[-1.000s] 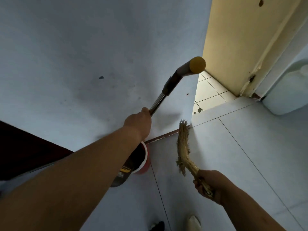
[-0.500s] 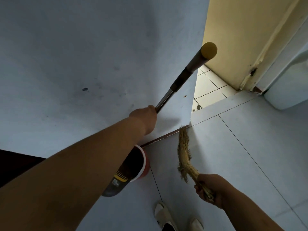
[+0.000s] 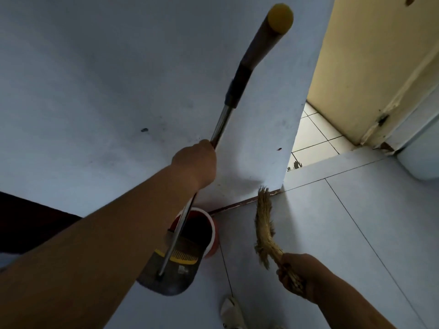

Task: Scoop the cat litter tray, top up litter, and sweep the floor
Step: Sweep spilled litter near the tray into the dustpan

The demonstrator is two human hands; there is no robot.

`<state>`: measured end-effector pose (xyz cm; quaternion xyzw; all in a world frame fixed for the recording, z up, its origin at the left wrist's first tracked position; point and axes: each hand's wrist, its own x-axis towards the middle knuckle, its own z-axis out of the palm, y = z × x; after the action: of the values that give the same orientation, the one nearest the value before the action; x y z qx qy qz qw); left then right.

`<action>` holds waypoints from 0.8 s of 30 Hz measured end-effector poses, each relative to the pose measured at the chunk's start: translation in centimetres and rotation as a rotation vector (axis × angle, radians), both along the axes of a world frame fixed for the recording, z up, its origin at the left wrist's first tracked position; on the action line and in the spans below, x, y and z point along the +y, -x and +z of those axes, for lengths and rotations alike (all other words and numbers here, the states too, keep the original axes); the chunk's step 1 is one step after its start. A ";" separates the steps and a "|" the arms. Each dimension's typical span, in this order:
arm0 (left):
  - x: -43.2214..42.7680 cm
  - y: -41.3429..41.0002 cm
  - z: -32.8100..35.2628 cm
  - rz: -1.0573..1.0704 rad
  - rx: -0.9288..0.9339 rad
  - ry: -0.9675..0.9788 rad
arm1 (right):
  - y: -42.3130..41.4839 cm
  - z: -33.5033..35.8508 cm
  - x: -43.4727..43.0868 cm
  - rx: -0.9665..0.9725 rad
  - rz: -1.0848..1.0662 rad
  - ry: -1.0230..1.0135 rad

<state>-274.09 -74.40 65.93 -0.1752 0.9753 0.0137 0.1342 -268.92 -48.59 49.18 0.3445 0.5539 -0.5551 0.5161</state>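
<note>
Head view: looking steeply down past two bare forearms at a pale tiled floor (image 3: 344, 233) where it meets a blue-grey wall (image 3: 107, 79).
Left hand: the left hand (image 3: 194, 165) is closed in a fist round the metal shaft of a long-handled dustpan (image 3: 173, 274), roughly midway along it.
Dustpan: a dark grey pan with a row of yellow comb teeth, low by the foot of the wall. Its shaft slants up and to the right, ending in a yellow cap (image 3: 280, 19) close to the camera.
Red bucket: a red bucket (image 3: 213, 243) with a white rim stands on the floor against the wall. The pan's far end overlaps its dark mouth.
Right hand: the right hand (image 3: 301, 274) grips the bound end of a short straw broom (image 3: 264, 231).
Broom: the bristles curve away from the hand. Their tips reach the brown skirting strip (image 3: 237, 205) at the wall's corner, just right of the bucket.
Beyond the corner: lighter tiles and a cream door (image 3: 368, 67) with chipped paint low down.
Far right: a white rounded container (image 3: 420, 162) near the door frame.
Far left: a dark surface (image 3: 28, 222) behind the left forearm.
Bottom edge: a light shoe (image 3: 231, 309) on the floor between the arms.
</note>
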 end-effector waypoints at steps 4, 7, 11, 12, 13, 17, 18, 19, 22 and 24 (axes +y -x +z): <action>0.0 -1.1 1.9 0.087 0.121 -0.021 | -0.2 0.6 0.0 0.003 0.010 0.005; 0.4 -2.0 3.1 0.126 0.178 -0.067 | -0.5 1.1 0.3 0.002 0.006 0.017; 1.7 -3.1 4.1 0.131 0.232 -0.117 | -1.0 1.9 1.1 0.013 -0.017 0.034; 2.1 -3.2 4.2 0.131 0.244 -0.128 | -1.1 2.0 1.4 0.013 -0.022 0.037; 2.5 -3.4 4.3 0.128 0.257 -0.140 | -1.2 2.1 1.6 0.015 -0.028 0.040; 4.3 -4.0 3.8 0.117 0.288 -0.209 | -1.0 2.5 2.6 0.035 -0.055 0.039; 4.7 -4.1 3.5 0.118 0.292 -0.230 | -0.9 2.7 2.8 0.038 -0.066 0.040; 5.2 -4.2 3.1 0.120 0.294 -0.250 | -0.8 2.8 2.9 0.037 -0.073 0.046; 6.4 -4.2 1.6 0.121 0.286 -0.291 | -0.4 2.8 3.3 0.032 -0.113 0.054; 6.8 -4.2 0.5 0.128 0.289 -0.315 | -0.3 2.5 3.5 0.030 -0.141 0.052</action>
<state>-269.88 -67.55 66.42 -0.2100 0.9570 0.1993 0.0176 -268.58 -45.10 51.68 0.3607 0.5215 -0.6093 0.4762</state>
